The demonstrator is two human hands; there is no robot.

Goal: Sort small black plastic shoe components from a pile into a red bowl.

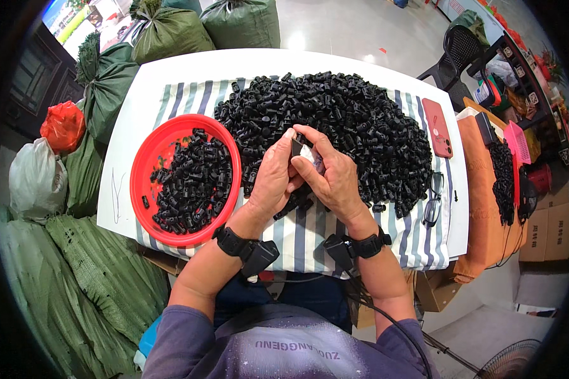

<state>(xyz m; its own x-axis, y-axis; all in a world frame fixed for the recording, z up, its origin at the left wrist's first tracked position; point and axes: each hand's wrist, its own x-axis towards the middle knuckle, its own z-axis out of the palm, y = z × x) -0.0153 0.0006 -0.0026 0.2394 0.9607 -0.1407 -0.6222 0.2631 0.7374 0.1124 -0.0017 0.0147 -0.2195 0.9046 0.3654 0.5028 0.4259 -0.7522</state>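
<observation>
My left hand [274, 172] and my right hand [332, 175] meet at the near edge of a big heap of small black plastic parts [335, 107], short and roughly cylindrical. Between the fingertips of my left hand is a small black piece [296, 148]. The curled fingers of my right hand close round a shiny whitish object [307, 152], mostly covered, its kind unclear. Both thumbs come close together over these. To the left of my left hand stands a round red basin [143, 208], partly filled with more of the black parts [193, 183].
The heap lies on a striped cloth [297, 237] over a white table [117, 189]. At the right are a red phone [437, 126] and eyeglasses [432, 202]. Green sacks [101, 278] crowd the left side. A black chair [455, 57] stands at the far right. A cable [392, 319] runs beside my right arm.
</observation>
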